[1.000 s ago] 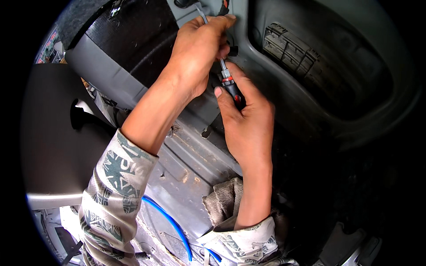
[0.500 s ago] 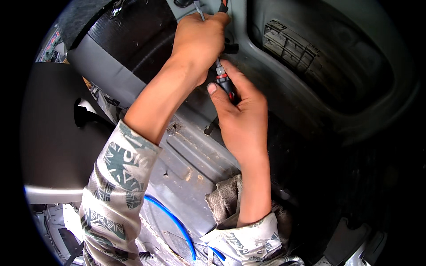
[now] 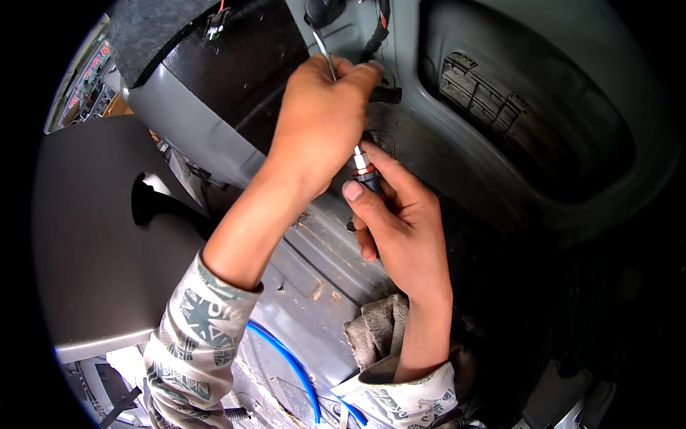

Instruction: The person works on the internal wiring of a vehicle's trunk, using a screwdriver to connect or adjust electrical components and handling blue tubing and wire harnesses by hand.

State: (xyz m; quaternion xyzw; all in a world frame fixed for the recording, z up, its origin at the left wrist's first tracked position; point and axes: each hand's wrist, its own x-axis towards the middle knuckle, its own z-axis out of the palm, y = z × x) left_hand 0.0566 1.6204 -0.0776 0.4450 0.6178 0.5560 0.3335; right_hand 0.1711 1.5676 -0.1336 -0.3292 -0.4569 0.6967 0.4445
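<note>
A screwdriver [image 3: 360, 161] with a dark handle, red-ringed at its top, slants up between my hands. My right hand [image 3: 400, 218] wraps round the handle, thumb on its near side. Farther up, my left hand [image 3: 321, 121] grips the metal shaft, hiding its middle. The shaft's far end sticks out above those fingers, beside a black rounded part [image 3: 325, 11] on the grey-green body panel. Whether the tip touches that part I cannot tell. Next to my left fingertips are a dark wire bundle [image 3: 377, 37] with an orange-red stretch and a short black stub [image 3: 388, 95].
On the right, a deep recess [image 3: 529, 107] shows a slatted vent [image 3: 482, 93]. A dark grey panel [image 3: 86, 250] with a black handle-like piece [image 3: 146, 200] fills the left. Below lie bare metal floor, a blue tube [image 3: 286, 354] and brownish woven cloth [image 3: 379, 325] by my right wrist.
The view has shifted, so hands and surroundings sit lower and farther right. Both hands keep hold of the screwdriver. More curled fingers of my right hand show below the handle.
</note>
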